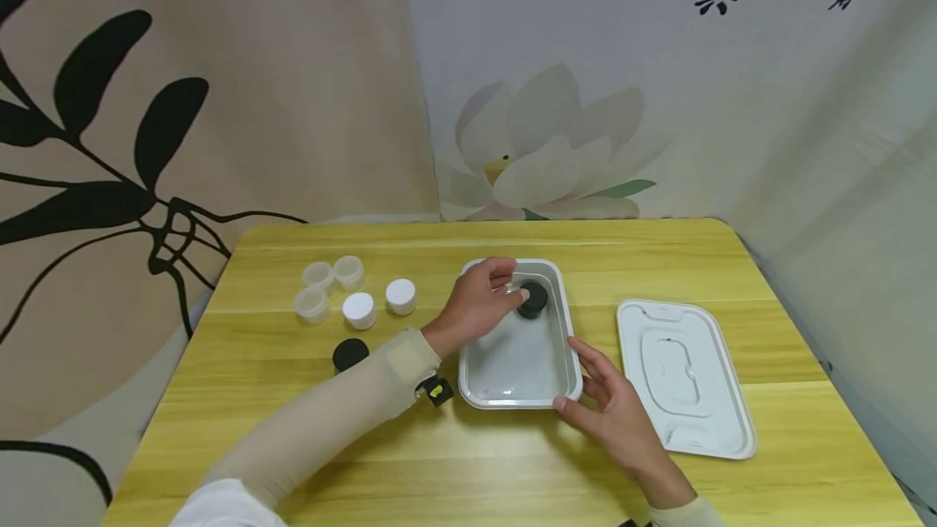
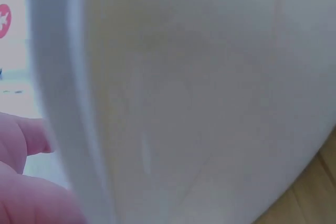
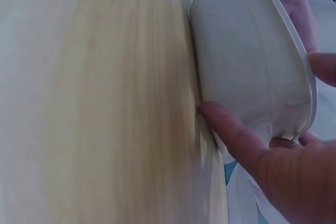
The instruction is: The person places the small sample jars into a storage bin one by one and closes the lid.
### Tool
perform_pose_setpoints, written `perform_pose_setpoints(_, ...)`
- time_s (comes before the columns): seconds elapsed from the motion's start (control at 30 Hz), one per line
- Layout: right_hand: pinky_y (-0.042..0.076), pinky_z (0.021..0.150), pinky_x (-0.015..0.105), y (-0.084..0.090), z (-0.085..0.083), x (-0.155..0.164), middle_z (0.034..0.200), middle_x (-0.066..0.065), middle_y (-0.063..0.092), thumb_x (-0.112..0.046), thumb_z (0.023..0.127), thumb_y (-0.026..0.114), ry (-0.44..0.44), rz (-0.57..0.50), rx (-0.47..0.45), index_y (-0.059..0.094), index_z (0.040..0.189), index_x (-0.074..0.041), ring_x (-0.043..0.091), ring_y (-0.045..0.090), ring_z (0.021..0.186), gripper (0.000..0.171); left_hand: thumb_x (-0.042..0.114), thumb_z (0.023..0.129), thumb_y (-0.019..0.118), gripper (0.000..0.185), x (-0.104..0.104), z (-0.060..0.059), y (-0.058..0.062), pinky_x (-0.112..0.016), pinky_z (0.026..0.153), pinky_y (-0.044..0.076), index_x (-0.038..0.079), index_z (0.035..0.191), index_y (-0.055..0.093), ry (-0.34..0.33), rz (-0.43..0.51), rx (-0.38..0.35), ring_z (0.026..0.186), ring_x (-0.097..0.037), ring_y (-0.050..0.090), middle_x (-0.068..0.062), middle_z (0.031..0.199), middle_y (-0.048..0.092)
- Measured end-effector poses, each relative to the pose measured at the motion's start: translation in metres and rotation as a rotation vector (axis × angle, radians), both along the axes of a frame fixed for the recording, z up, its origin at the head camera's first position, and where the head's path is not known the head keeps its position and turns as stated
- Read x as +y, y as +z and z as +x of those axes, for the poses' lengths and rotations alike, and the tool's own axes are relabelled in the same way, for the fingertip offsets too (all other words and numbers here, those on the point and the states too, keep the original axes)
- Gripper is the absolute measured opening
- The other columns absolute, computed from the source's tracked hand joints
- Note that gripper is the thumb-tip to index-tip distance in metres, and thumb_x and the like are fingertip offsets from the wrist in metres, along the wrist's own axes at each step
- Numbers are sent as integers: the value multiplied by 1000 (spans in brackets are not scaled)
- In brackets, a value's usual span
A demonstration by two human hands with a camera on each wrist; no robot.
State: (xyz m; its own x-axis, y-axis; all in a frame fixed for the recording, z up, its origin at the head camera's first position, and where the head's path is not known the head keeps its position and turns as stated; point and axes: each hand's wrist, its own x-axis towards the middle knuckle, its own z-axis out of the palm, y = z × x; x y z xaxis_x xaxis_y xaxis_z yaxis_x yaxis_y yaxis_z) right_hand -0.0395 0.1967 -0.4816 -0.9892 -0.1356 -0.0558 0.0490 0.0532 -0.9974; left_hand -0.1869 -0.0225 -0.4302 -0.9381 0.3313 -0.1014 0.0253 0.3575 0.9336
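Observation:
A white plastic tray (image 1: 512, 368) sits mid-table. My left hand (image 1: 513, 288) reaches into its far end, and the curled fingers and thumb pinch a small black-lidded jar (image 1: 534, 299) resting on the tray floor. My right hand (image 1: 586, 381) lies at the tray's near right corner with straight fingers, thumb against the front rim. In the right wrist view the thumb (image 3: 231, 129) presses the tray wall (image 3: 247, 56). The left wrist view is filled by the blurred tray wall (image 2: 199, 98), with the left hand's fingers (image 2: 21, 182) at the lower left.
The tray's white lid (image 1: 684, 376) lies flat to the right. Left of the tray stand two white-capped jars (image 1: 359, 309) (image 1: 400, 296), three open clear jars (image 1: 318, 275), and a black lid (image 1: 350, 354). Curtains hang close behind the yellow wooden table (image 1: 468, 462).

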Motion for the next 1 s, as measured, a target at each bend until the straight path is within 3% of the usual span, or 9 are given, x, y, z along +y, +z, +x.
perform_pose_setpoints(0.27,60,97,29,-1,1,1,169,22,36,1,90,79,-19,-6,-17,35,164,-6,47,51,140,87,21,99,76,57,-26,7,6,-41,113,53,8,151,55,57,107,-33,141,-27,59,-12,154,57)
perform_pose_setpoints(0.47,60,97,30,-2,2,1,168,22,38,2,90,79,-28,-17,-23,36,163,-7,34,57,139,86,24,99,76,53,-60,18,15,-42,111,54,13,147,58,125,133,-41,139,-24,60,-6,151,60)
perform_pose_setpoints(0.73,60,97,30,-5,3,2,168,26,34,4,90,78,-23,-46,-9,35,163,-6,19,60,136,85,16,101,73,50,-126,47,30,-19,98,56,10,148,56,269,183,-30,140,-25,58,-6,151,57)
perform_pose_setpoints(0.87,61,96,32,-5,3,3,168,26,31,6,90,76,-21,-83,-21,33,163,-6,17,59,137,86,16,102,72,52,-160,62,27,-13,96,54,9,150,54,362,169,-51,136,-18,58,-3,151,55)
perform_pose_setpoints(1.0,60,98,31,-5,3,1,169,25,30,6,89,76,-22,-103,-27,33,163,-5,14,57,138,86,17,102,72,53,-191,78,19,-11,94,54,7,151,53,487,168,-80,123,-4,62,6,139,59)
